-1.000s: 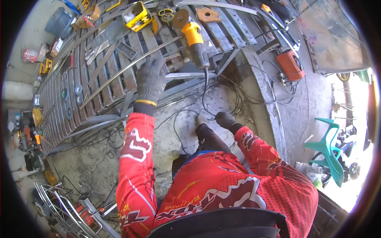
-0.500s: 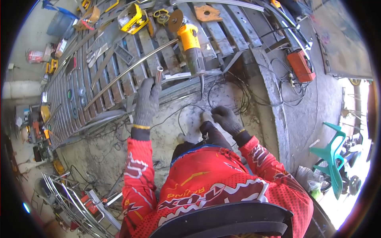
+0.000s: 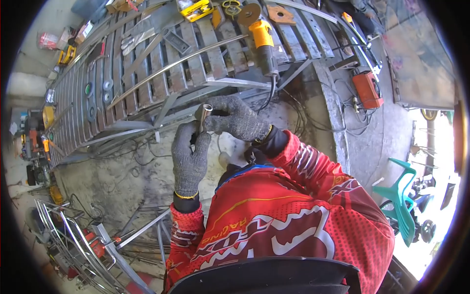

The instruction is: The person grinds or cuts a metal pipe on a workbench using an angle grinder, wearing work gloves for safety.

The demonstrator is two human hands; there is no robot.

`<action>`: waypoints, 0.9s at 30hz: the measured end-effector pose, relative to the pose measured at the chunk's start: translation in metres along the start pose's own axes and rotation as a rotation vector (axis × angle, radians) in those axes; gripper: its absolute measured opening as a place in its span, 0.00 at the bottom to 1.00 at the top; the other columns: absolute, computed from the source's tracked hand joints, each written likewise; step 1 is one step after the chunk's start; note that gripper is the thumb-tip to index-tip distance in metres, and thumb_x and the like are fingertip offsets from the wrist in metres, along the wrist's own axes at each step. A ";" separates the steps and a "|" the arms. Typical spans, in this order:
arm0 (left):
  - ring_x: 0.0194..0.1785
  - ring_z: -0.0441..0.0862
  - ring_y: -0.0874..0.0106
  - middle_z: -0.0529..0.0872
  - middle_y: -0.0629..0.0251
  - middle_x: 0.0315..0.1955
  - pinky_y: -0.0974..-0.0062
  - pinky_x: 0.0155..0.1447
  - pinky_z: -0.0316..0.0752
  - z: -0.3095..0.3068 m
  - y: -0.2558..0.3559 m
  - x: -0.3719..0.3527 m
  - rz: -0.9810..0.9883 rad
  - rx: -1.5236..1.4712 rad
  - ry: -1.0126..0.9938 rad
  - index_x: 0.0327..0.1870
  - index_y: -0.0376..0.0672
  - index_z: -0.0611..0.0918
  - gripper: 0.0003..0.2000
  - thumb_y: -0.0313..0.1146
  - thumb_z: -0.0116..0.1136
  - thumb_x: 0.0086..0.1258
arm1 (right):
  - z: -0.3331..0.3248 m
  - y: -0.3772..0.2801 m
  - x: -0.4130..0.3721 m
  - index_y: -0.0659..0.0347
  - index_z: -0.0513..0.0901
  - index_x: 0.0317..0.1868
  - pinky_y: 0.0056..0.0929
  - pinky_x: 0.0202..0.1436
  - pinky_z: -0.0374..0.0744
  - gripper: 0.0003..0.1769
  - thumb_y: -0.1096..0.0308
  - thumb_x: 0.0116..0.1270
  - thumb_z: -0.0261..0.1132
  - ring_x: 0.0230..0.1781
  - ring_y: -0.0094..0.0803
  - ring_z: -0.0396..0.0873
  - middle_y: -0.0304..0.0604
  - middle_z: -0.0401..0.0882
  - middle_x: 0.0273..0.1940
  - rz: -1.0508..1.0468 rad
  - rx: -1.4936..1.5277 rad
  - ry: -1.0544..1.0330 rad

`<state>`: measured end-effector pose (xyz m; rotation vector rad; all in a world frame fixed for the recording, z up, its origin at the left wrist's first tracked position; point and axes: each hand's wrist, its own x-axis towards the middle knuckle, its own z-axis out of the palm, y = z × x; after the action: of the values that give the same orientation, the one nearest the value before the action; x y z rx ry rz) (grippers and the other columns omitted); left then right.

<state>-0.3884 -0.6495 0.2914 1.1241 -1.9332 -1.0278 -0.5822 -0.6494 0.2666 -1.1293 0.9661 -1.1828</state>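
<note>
Both my hands wear grey knit gloves and meet in front of my chest. My left hand [image 3: 190,156] is wrapped around the lower part of a short shiny metal tube [image 3: 202,116] held upright. My right hand [image 3: 234,118] grips the same tube near its open top end. Beyond my hands lies a metal slatted workbench [image 3: 147,68], with a yellow angle grinder [image 3: 262,41] lying on it, its black cord hanging over the edge. A long curved metal bar [image 3: 176,68] lies across the slats.
A yellow box [image 3: 195,9] and small parts sit at the bench's far end. An orange welding machine [image 3: 367,89] with cables lies on the concrete at right. Metal frames [image 3: 78,240] lie at lower left, a green plastic chair [image 3: 404,196] at right.
My left hand lifted the tube off the bench and drew it toward my chest. My right hand rose from near my knee and took hold of the tube's top.
</note>
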 end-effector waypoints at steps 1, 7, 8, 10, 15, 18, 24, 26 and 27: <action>0.37 0.77 0.68 0.80 0.60 0.36 0.69 0.42 0.73 -0.006 -0.006 -0.008 -0.008 -0.013 0.009 0.52 0.36 0.81 0.11 0.30 0.60 0.75 | 0.007 -0.008 0.001 0.66 0.82 0.58 0.25 0.38 0.80 0.20 0.62 0.73 0.71 0.35 0.21 0.80 0.39 0.85 0.39 0.055 0.056 -0.045; 0.36 0.81 0.79 0.83 0.67 0.35 0.78 0.45 0.79 -0.032 -0.029 -0.050 -0.323 -0.634 0.059 0.64 0.31 0.79 0.21 0.39 0.59 0.80 | 0.037 -0.001 0.007 0.64 0.85 0.53 0.25 0.38 0.80 0.16 0.62 0.73 0.70 0.34 0.21 0.80 0.36 0.85 0.37 0.147 0.098 0.011; 0.36 0.81 0.79 0.83 0.67 0.35 0.78 0.45 0.79 -0.035 -0.030 -0.053 -0.319 -0.642 0.055 0.64 0.31 0.79 0.21 0.39 0.59 0.80 | 0.040 0.000 0.008 0.63 0.86 0.54 0.25 0.39 0.79 0.16 0.63 0.71 0.71 0.36 0.20 0.80 0.36 0.85 0.39 0.184 0.117 0.049; 0.37 0.82 0.76 0.84 0.66 0.36 0.75 0.46 0.79 -0.041 -0.030 -0.058 -0.337 -0.574 0.019 0.64 0.31 0.79 0.21 0.39 0.60 0.79 | 0.049 0.005 0.007 0.62 0.85 0.50 0.25 0.37 0.79 0.12 0.63 0.73 0.70 0.33 0.20 0.80 0.35 0.84 0.36 0.183 0.138 0.057; 0.41 0.83 0.67 0.85 0.60 0.39 0.70 0.49 0.78 -0.044 -0.030 -0.045 -0.050 -0.097 -0.003 0.59 0.34 0.80 0.18 0.36 0.62 0.76 | 0.076 -0.002 -0.003 0.60 0.84 0.43 0.23 0.34 0.77 0.07 0.66 0.73 0.68 0.31 0.18 0.77 0.32 0.81 0.32 0.176 0.062 0.071; 0.43 0.85 0.58 0.86 0.50 0.41 0.64 0.49 0.78 -0.040 -0.028 -0.035 -0.036 -0.018 -0.004 0.55 0.36 0.80 0.13 0.30 0.62 0.74 | 0.082 -0.005 -0.016 0.62 0.84 0.48 0.24 0.36 0.78 0.10 0.65 0.73 0.67 0.33 0.17 0.76 0.32 0.81 0.34 0.181 -0.047 0.121; 0.43 0.84 0.47 0.86 0.45 0.41 0.58 0.47 0.77 -0.020 -0.024 -0.017 0.064 -0.038 -0.182 0.54 0.34 0.79 0.11 0.31 0.59 0.77 | 0.053 -0.021 -0.056 0.65 0.83 0.58 0.28 0.40 0.80 0.18 0.64 0.72 0.69 0.34 0.22 0.80 0.35 0.82 0.35 0.136 -0.038 0.331; 0.43 0.83 0.43 0.85 0.44 0.40 0.57 0.46 0.76 -0.013 -0.025 -0.016 0.077 0.017 -0.178 0.53 0.34 0.79 0.11 0.32 0.57 0.78 | 0.022 -0.019 -0.067 0.66 0.84 0.57 0.29 0.41 0.81 0.18 0.65 0.71 0.68 0.35 0.24 0.81 0.38 0.84 0.37 0.128 -0.071 0.365; 0.42 0.82 0.45 0.84 0.44 0.40 0.56 0.45 0.75 -0.010 -0.029 -0.017 0.049 -0.001 -0.176 0.53 0.34 0.79 0.11 0.33 0.57 0.79 | 0.006 -0.014 -0.069 0.66 0.85 0.56 0.29 0.41 0.81 0.18 0.65 0.71 0.67 0.35 0.24 0.81 0.38 0.84 0.38 0.155 -0.157 0.480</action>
<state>-0.3621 -0.6462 0.2678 1.0103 -2.0863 -1.1329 -0.5889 -0.5803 0.2809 -0.8842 1.5077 -1.2936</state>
